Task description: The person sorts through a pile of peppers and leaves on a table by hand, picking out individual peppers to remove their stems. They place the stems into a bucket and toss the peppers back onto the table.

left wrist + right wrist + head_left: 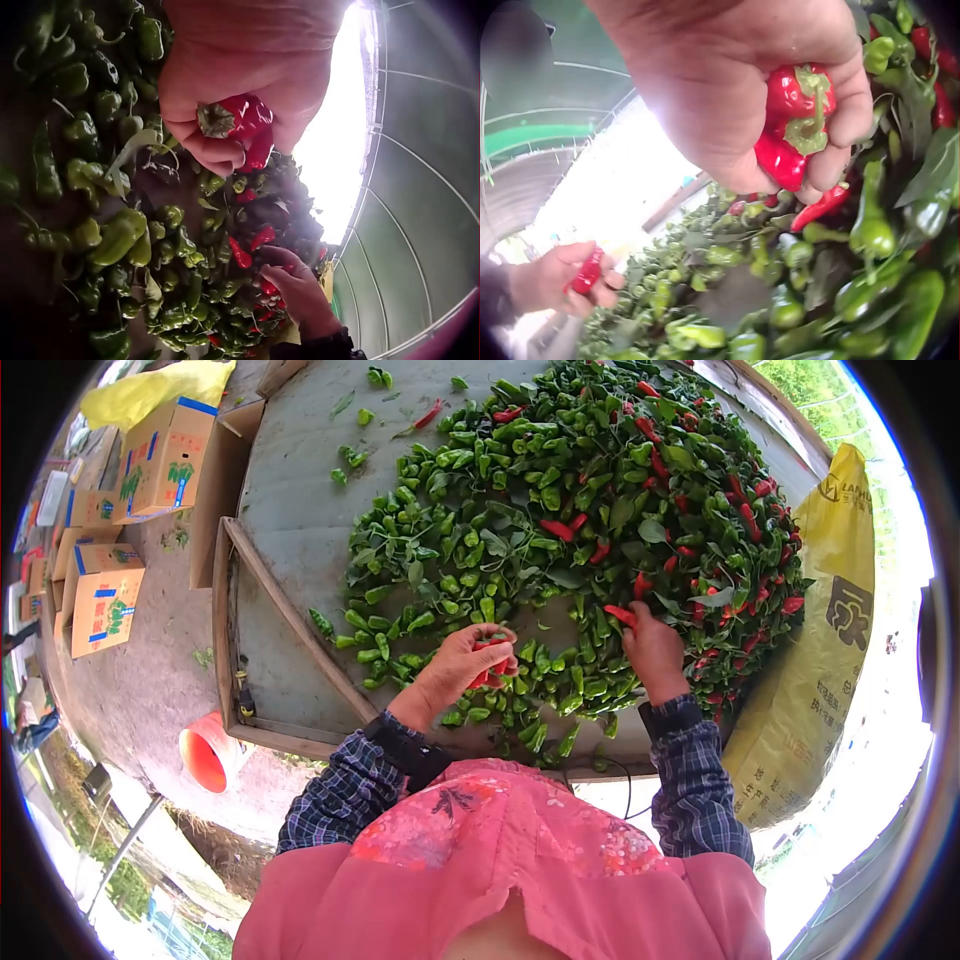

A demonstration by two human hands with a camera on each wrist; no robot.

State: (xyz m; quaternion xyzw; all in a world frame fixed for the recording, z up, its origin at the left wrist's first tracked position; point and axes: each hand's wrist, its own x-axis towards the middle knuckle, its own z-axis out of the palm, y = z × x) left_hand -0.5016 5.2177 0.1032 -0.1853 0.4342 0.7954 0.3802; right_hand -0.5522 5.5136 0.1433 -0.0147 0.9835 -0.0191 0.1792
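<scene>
My left hand curls its fingers round red peppers, held over the near side of a spread of green peppers. To its right, over the pile, my right hand also grips red peppers; two green stem ends show between palm and fingers in the right wrist view. Another red pepper lies right under the right fingertips. More red peppers and leaves are mixed through the heap, thickest on the right. The fingers partly hide what each palm holds.
A wooden-edged table bears the heap. Against its right side leans a yellow sack. Cardboard boxes and a red bucket stand on the ground at left. A wooden strip crosses the table's left part.
</scene>
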